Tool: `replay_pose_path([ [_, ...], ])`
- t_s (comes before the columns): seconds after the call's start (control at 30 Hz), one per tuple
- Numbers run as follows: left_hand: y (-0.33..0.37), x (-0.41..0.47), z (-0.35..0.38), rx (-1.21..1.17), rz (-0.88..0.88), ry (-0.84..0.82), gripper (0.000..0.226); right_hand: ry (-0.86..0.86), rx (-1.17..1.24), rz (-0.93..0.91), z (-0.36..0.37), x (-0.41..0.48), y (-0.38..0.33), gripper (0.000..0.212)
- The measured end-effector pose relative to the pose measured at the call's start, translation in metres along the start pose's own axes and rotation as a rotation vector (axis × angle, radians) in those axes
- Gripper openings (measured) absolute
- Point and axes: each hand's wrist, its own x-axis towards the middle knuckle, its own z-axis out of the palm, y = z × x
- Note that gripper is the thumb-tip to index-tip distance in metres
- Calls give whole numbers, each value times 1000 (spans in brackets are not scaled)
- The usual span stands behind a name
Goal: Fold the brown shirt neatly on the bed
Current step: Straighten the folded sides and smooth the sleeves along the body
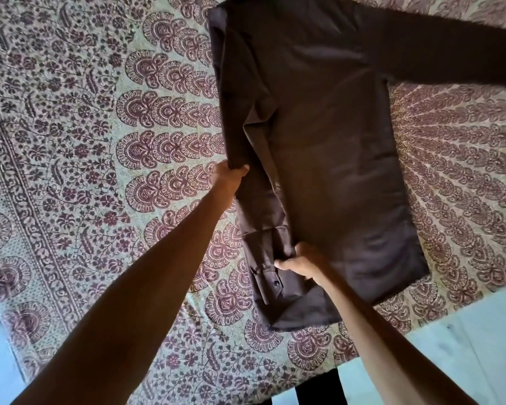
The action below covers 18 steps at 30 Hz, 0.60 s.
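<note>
Brown shirt: the brown shirt (327,141) lies flat on the bed (85,171), collar end away from the person, hem end nearest them, body smooth with a few soft creases.
Folded sleeve: one sleeve (260,206) is laid over the shirt's left side and runs straight down toward the hem.
Cuff: the cuff (265,276) sits on the shirt just short of the hem, and a small dark button (276,284) shows on it.
Left hand: the left hand (230,175) has its fingers curled round the shirt's left edge, about halfway along the shirt's length, gripping the fold there.
Right hand: the right hand (300,264) is down on the shirt right beside the cuff, thumb and fingers pinching the fabric at the sleeve's inner edge.
Other sleeve: the second sleeve (450,54) stretches out flat from the shirt's right shoulder, well apart from both hands.
Bed cover: a purple paisley and flower print lies under and all around the shirt.
Floor: pale floor (479,331) shows beyond the bed edge, past the shirt's hem corner.
</note>
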Motion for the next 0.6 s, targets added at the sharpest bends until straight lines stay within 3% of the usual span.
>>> replay_pose_path([
  [0.07, 10, -10, 0, 104, 25, 38, 42, 154, -275, -24, -12, -7, -12, 53],
  [0.13, 19, -13, 0, 164, 62, 113, 44, 308, -314, -51, -28, -8, -28, 61],
  [0.3, 56, 7, -6, 86, 98, 264, 36, 510, 78, -266, -85, 29, -98, 41],
  [0.37, 74, 22, -10, 85, 107, 273, 33, 531, 197, -313, -107, 45, -133, 49],
  [0.5, 113, 61, -18, 144, 143, 244, 34, 562, 544, -213, -142, 73, -193, 63],
  [0.6, 147, 88, -20, 200, 235, 251, 35, 480, 808, -144, -156, 104, -214, 65],
])
